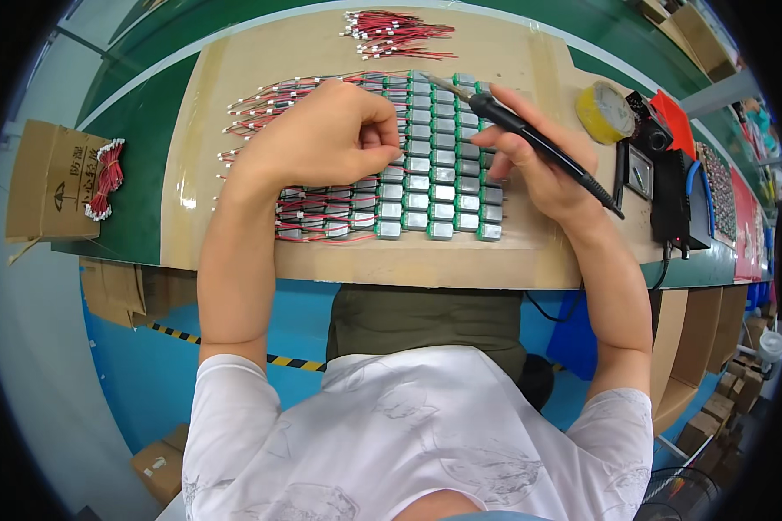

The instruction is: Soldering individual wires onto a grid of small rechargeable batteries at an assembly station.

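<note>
My left hand (313, 135) is closed over the rows at the left of the board, thumb and fingertips nearly together; whatever they pinch is too small or hidden to name. In my right hand (554, 178) is a black soldering iron (534, 139), its metal tip slanting up and left over the far end of the rows. Below both hands lie columns of small grey battery-like blocks (441, 193) with green boards at their ends. Red and black wires with white connectors (300, 208) run along the left columns, partly covered by my left hand and wrist.
A loose pile of red wires (400, 36) lies at the back of the cardboard sheet (530, 265). Another wire bundle (106, 178) hangs on a carton (48, 187) at left. To the right stand a yellow tape roll (606, 113), a red bin (676, 123) and a black box-shaped unit (669, 198).
</note>
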The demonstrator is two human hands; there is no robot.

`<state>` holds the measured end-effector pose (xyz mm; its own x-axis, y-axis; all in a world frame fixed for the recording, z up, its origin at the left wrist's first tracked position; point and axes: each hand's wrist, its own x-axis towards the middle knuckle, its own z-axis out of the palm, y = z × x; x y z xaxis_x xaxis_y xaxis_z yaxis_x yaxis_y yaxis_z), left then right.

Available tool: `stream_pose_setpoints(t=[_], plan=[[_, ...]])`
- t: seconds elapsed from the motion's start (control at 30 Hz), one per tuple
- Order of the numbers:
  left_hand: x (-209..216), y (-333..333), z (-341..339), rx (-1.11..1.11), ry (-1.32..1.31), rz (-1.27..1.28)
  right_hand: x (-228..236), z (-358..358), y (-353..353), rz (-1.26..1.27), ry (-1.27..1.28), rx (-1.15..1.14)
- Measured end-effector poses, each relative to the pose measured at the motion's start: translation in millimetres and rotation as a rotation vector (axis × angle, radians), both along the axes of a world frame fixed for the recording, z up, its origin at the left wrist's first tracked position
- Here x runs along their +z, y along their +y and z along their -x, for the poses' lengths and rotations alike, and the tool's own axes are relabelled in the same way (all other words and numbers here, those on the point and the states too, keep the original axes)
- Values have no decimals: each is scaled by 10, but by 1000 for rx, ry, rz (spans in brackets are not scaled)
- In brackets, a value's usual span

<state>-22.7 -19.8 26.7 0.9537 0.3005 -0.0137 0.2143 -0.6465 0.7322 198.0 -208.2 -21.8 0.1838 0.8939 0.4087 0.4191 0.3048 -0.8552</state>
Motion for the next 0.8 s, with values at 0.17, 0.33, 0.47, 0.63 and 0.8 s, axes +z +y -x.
stream_pose_setpoints(t=[0.17,0.33,0.47,0.63,0.8], plan=[[-91,8,-16,-52,47,-122,-17,-87,-19,-143,-64,68],[-150,42,-11,-91,34,-149,34,-28,-72,-83,-7,72],[-160,53,-25,-87,24,-148,-5,-65,-73,-65,5,92],[-172,58,-17,-84,40,-154,63,-55,-70,-7,-39,82],[-167,68,-23,-86,49,-156,70,-71,-60,-17,-84,91]])
